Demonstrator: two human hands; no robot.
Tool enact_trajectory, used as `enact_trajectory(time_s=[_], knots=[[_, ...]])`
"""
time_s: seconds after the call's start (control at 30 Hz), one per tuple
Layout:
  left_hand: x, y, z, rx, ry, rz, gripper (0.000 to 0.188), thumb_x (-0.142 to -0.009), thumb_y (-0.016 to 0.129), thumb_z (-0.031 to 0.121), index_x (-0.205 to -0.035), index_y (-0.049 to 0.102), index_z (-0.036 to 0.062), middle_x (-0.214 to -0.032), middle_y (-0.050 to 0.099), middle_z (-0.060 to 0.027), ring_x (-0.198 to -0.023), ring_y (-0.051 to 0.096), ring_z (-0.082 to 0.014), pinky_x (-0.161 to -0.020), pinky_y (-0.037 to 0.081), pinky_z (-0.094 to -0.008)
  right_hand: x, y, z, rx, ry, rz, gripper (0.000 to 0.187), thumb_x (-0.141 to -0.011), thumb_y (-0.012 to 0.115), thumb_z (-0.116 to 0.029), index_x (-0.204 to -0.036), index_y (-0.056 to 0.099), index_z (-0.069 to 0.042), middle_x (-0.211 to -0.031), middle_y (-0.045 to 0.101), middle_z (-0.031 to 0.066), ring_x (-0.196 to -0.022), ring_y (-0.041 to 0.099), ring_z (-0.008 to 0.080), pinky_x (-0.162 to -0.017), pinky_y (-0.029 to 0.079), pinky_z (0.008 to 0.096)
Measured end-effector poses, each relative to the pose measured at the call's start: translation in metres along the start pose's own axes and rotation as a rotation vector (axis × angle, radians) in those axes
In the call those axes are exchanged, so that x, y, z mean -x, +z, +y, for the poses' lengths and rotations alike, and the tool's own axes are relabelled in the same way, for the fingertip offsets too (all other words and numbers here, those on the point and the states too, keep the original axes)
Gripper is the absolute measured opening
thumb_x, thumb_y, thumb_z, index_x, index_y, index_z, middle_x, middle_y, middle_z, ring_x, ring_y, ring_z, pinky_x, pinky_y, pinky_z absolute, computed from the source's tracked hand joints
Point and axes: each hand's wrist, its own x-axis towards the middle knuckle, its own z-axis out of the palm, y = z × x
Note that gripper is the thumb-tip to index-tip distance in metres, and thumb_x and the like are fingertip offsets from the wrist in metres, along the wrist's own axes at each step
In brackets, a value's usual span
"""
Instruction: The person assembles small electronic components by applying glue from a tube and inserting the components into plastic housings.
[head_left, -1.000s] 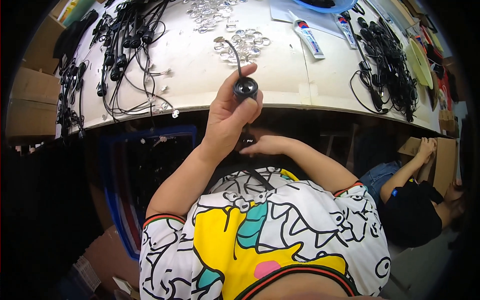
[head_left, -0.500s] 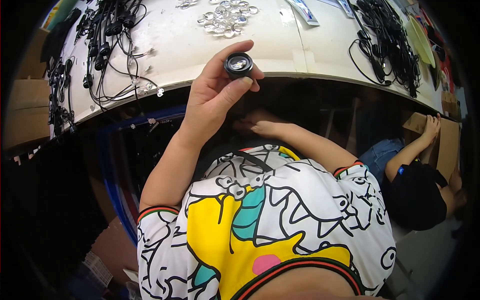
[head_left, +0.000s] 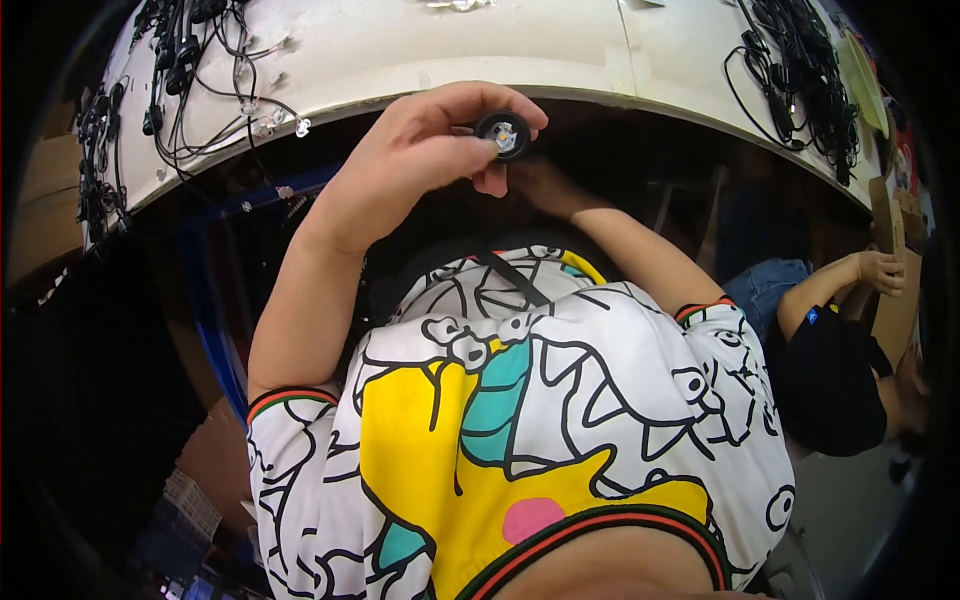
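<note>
Just below the curved front edge of the white workbench [head_left: 560,60], the left hand [head_left: 420,160] is raised in front of the person's chest and holds a small round black part [head_left: 502,134]. Its fingers [head_left: 470,100] curl over the top of the part while the thumb presses in from the left side, so the part is pinched between thumb and fingertips with its open face turned up toward the camera; a pale, shiny centre shows inside the black ring. The right hand [head_left: 535,182] lies lower and just behind the left, in the shadow under the bench edge. It sits close under the part, but whether it touches it, and whether its fingers are spread or curled, cannot be told in the dark. The right forearm runs back from it toward the sleeve of a white shirt printed with black outlines and yellow and teal patches [head_left: 520,400].

On the bench top, well apart from the hands, a tangle of black cables [head_left: 190,60] lies at the left, and another bundle of black cables [head_left: 790,70] lies at the right. At the right edge of the view another person's arm [head_left: 830,290] reaches toward a cardboard box.
</note>
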Motion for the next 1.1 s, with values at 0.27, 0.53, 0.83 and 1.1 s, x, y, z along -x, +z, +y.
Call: enact_trajectory(time_s=[0.27, 0.53, 0.83, 1.1], knots=[[-0.002, 0.002, -0.007, 0.063, -0.128, 0.041, 0.029, -0.076, 0.048, 0.015, -0.098, 0.055, -0.0029, -0.087, 0.056, -0.0077, -0.065, 0.054, -0.0102, -0.061, 0.045, -0.0196, 0.004, -0.001, 0.003, -0.057, 0.150, -0.007, 0.022, -0.088, 0.050, -0.025, -0.086, 0.063, -0.007, -0.073, 0.062, 0.0059, -0.066, 0.057, 0.0125, -0.064, 0.046, 0.0287], [-0.008, 0.000, -0.006, 0.020, -0.200, 0.075, 0.029, -0.074, 0.048, 0.010, -0.099, 0.056, -0.0021, -0.087, 0.055, -0.0054, -0.063, 0.051, -0.0100, -0.060, 0.042, -0.0195, -0.002, -0.001, 0.018, -0.063, 0.154, 0.007, 0.021, -0.088, 0.050, -0.024, -0.086, 0.063, -0.008, -0.068, 0.059, 0.0060, -0.063, 0.056, 0.0121, -0.057, 0.045, 0.0262], [-0.006, -0.001, 0.005, 0.014, -0.001, 0.108, 0.038, -0.080, 0.056, 0.007, -0.117, 0.049, -0.0001, -0.102, 0.056, -0.0054, -0.076, 0.051, -0.0083, -0.071, 0.043, -0.0196, 0.018, -0.025, -0.023, 0.687, -0.335, 0.043, 0.023, -0.084, 0.052, -0.021, -0.094, 0.060, -0.001, -0.087, 0.062, 0.0155, -0.071, 0.062, 0.0229, -0.063, 0.049, 0.0314], [-0.010, -0.025, -0.033, 0.182, 0.440, 0.293, 0.054, -0.083, 0.053, 0.043, -0.119, 0.041, 0.0040, -0.074, 0.048, -0.0016, -0.063, 0.039, -0.0093, -0.061, 0.035, -0.0219, 0.030, -0.093, -0.211, 0.611, -0.474, 0.430, 0.012, -0.079, 0.061, -0.013, -0.087, 0.061, -0.004, -0.078, 0.061, 0.0066, -0.060, 0.055, 0.0133, -0.054, 0.046, 0.0228]])
